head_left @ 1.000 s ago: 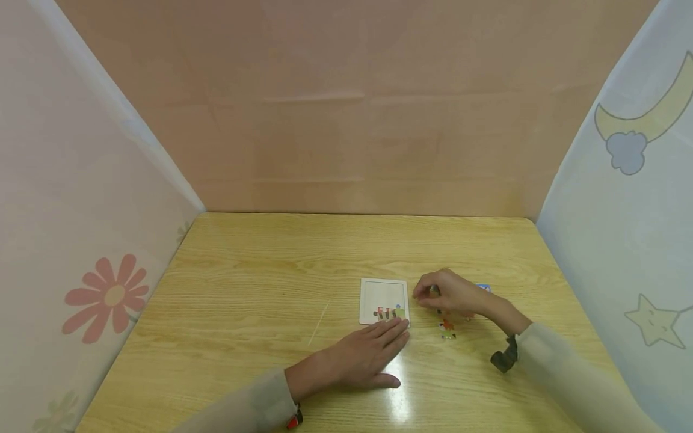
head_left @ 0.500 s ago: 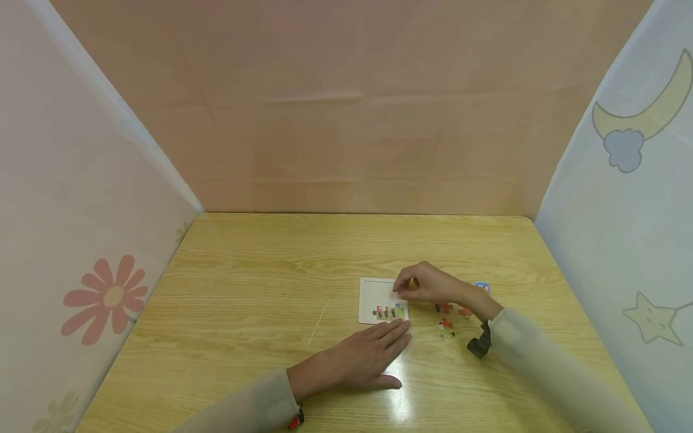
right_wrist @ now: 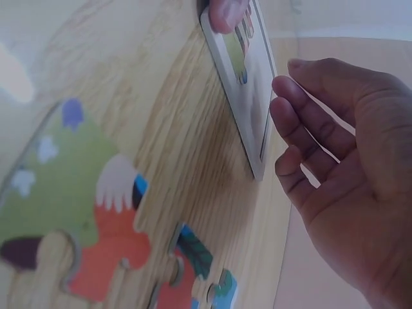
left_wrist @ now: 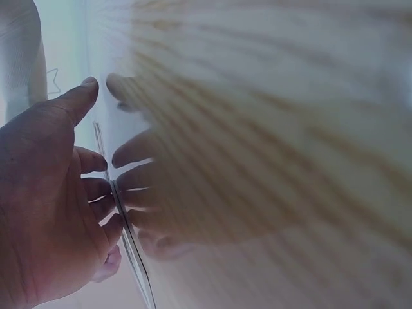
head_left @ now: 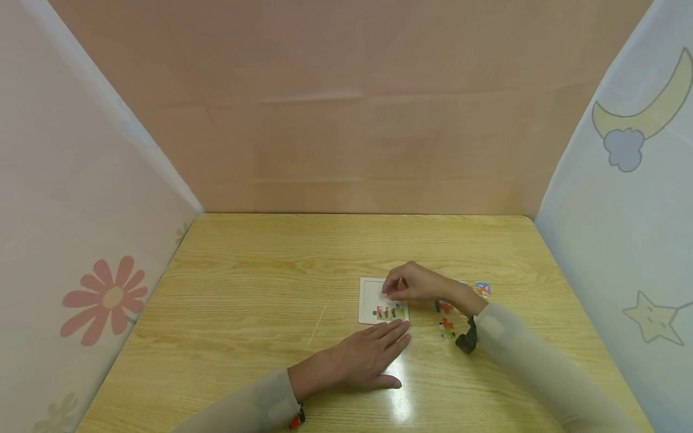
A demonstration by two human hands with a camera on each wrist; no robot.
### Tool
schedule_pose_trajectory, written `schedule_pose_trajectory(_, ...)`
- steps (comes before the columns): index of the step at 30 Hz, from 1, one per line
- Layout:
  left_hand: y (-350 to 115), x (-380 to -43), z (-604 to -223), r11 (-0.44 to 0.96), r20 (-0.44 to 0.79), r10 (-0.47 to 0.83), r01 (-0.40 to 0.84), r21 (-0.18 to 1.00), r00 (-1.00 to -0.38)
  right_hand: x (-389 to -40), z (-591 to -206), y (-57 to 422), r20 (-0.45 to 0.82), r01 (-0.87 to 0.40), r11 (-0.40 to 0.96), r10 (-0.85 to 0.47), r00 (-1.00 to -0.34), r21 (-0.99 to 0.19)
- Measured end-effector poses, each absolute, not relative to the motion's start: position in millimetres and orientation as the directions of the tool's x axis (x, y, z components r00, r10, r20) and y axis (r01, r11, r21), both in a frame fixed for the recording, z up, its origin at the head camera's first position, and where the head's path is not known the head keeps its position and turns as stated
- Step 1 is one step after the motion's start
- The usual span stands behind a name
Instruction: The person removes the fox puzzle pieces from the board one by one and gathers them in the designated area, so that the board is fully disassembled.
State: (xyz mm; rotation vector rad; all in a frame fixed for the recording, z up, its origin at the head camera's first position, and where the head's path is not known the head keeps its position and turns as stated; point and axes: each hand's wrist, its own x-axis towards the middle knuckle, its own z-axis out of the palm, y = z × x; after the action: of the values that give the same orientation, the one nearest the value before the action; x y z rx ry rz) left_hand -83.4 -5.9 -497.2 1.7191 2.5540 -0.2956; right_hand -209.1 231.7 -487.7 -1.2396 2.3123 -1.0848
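Observation:
A square white puzzle tray (head_left: pixel 366 300) lies on the table, with joined puzzle pieces (head_left: pixel 391 313) along its near edge. My left hand (head_left: pixel 368 356) rests flat, its fingertips on the tray's near edge; in the left wrist view, the left hand (left_wrist: pixel 55 193) has its fingers stretched to that edge. Over the tray's upper right part is my right hand (head_left: pixel 414 282), thumb and forefinger close together. In the right wrist view, the right hand (right_wrist: pixel 347 141) has curled fingers, and I cannot make out any piece between the fingertips.
Loose puzzle pieces (head_left: pixel 446 326) with orange and green print lie right of the tray, partly under the right forearm. A fox piece (head_left: pixel 482 290) is among them. Fabric walls stand left and right, and a plain tan one (head_left: pixel 346 120) behind the wooden table (head_left: pixel 260 288).
My right hand has moved left from beside the loose pieces to over the tray. More of the loose pieces now show behind its wrist. The left hand stays at the near edge.

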Motion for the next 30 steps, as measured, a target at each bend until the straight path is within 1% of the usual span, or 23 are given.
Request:
schedule_pose_trajectory(5, -6, -84, -498, 0.36, -0.139, 0.916, 0.923, -0.136, -0.377, -211, -488, 224, 0.076, -0.576, 0.314, -0.83, -0.553, -0.755)
schedule_pose_trajectory(13, -7, -86, -500, 0.338, -0.121, 0.926, 0.929, -0.151, -0.357, -213, -492, 215, 0.067, -0.555, 0.236, -0.88, -0.471, -0.797)
schedule_pose_trajectory(19, -7, -87, -500, 0.332, -0.108, 0.93, 0.929, -0.163, -0.351, -214, -495, 213, 0.08, -0.589, 0.23, -0.888, -0.453, -0.775)
schedule_pose_trajectory(30, -8, -88, -500, 0.319, -0.093, 0.936, 0.93, -0.183, -0.339, -214, -495, 210, 0.051, -0.596, 0.252, -0.895, -0.444, -0.762)
